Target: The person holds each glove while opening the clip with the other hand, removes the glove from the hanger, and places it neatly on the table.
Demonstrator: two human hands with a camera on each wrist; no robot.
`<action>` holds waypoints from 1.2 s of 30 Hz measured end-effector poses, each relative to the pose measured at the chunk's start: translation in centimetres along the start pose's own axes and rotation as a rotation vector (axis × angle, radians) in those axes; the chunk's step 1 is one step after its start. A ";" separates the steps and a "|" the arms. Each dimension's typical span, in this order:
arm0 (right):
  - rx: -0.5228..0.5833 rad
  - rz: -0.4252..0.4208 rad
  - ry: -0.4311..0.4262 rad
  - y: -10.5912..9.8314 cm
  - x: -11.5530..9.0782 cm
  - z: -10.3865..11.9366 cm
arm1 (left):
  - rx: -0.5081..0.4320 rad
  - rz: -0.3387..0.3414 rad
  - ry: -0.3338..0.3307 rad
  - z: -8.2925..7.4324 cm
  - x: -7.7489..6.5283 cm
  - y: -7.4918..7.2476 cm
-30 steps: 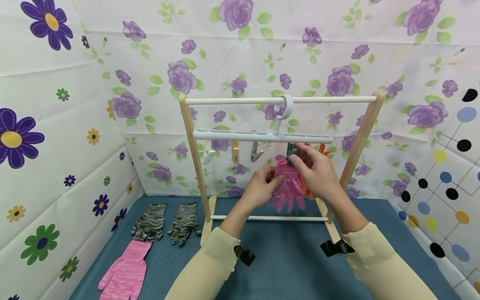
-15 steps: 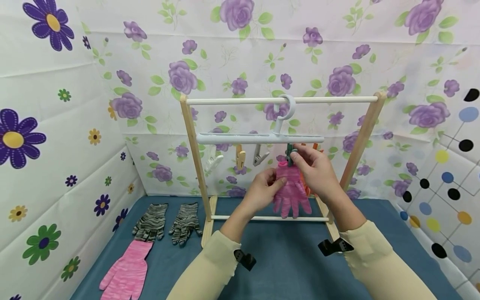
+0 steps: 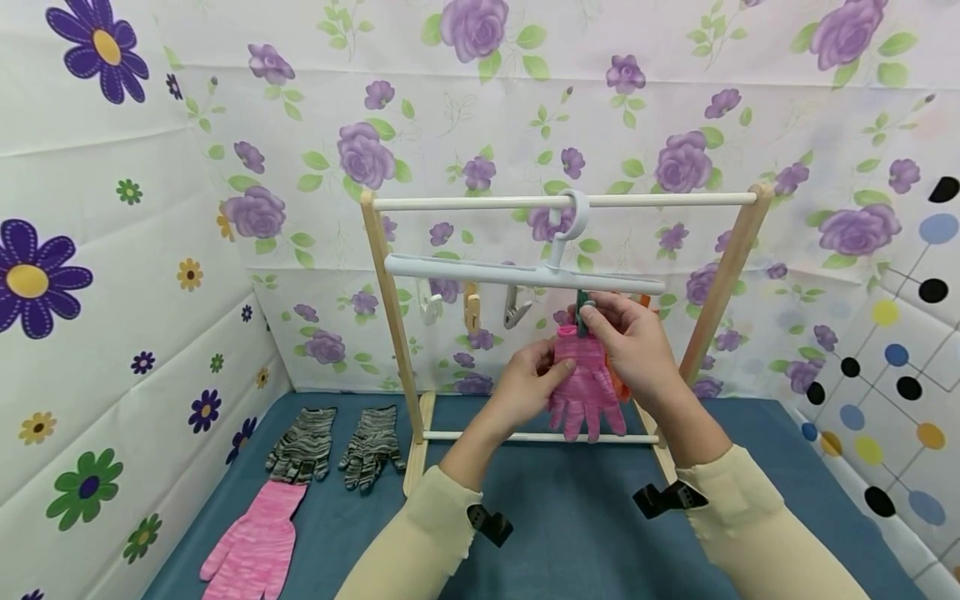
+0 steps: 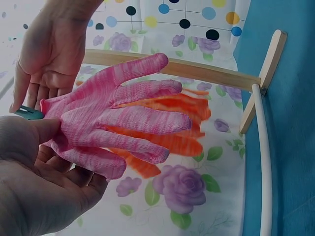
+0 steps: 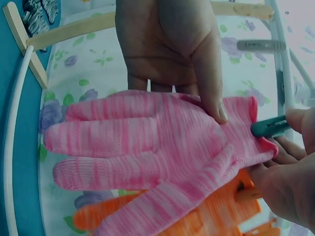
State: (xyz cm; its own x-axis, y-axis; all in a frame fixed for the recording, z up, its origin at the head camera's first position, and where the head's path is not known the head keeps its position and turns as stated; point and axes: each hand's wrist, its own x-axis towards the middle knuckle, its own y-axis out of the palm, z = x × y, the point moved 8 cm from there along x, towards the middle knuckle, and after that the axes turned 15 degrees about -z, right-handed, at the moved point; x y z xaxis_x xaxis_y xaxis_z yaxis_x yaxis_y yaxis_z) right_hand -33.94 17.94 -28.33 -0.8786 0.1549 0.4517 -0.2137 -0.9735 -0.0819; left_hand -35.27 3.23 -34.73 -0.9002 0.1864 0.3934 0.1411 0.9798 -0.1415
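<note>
A pink striped glove (image 3: 587, 387) hangs fingers down beneath the white hanger (image 3: 480, 270), its cuff at a green clothespin (image 5: 269, 127). My left hand (image 3: 527, 383) pinches the glove near the cuff, thumb in front and fingers behind. With thumb and fingers my right hand (image 3: 637, 342) grips the green clothespin, whose tip lies over the cuff's edge in the right wrist view. Behind the pink glove hangs an orange glove (image 4: 172, 123), mostly covered in the head view. White (image 3: 429, 302), yellow (image 3: 472, 308) and grey (image 3: 515, 307) clothespins dangle from the hanger's left half.
The hanger hooks over the top rod (image 3: 465, 202) of a wooden rack (image 3: 390, 308). On the blue table (image 3: 570, 533) at left lie two grey-black striped gloves (image 3: 303, 442) and another pink glove (image 3: 255, 542). Flowered cloth (image 3: 480, 100) stands close behind the rack.
The pink glove has shifted slightly right and down, with both hands still on the glove and clothespin. The hanger has swung a little, and its dangling clothespins have moved.
</note>
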 end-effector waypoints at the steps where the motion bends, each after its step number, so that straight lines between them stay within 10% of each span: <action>1: -0.002 -0.017 -0.006 0.0 -0.1 0.1 | 0.000 0.004 0.006 -0.1 0.0 0.0; 18: -0.104 -0.359 -0.227 -1.3 -2.0 2.0 | -0.036 0.016 0.027 -0.8 0.0 1.2; 36: -0.082 -0.398 -0.239 -2.0 -2.2 2.1 | -0.014 -0.003 0.025 -1.2 -0.1 1.6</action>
State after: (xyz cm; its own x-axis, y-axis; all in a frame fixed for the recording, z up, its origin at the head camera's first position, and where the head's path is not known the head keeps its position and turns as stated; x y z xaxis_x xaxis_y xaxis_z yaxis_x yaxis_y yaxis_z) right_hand -30.73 19.23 -27.30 -0.6008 0.4604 0.6534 -0.5554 -0.8284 0.0731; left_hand -34.42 4.84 -33.93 -0.8902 0.1852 0.4162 0.1445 0.9812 -0.1276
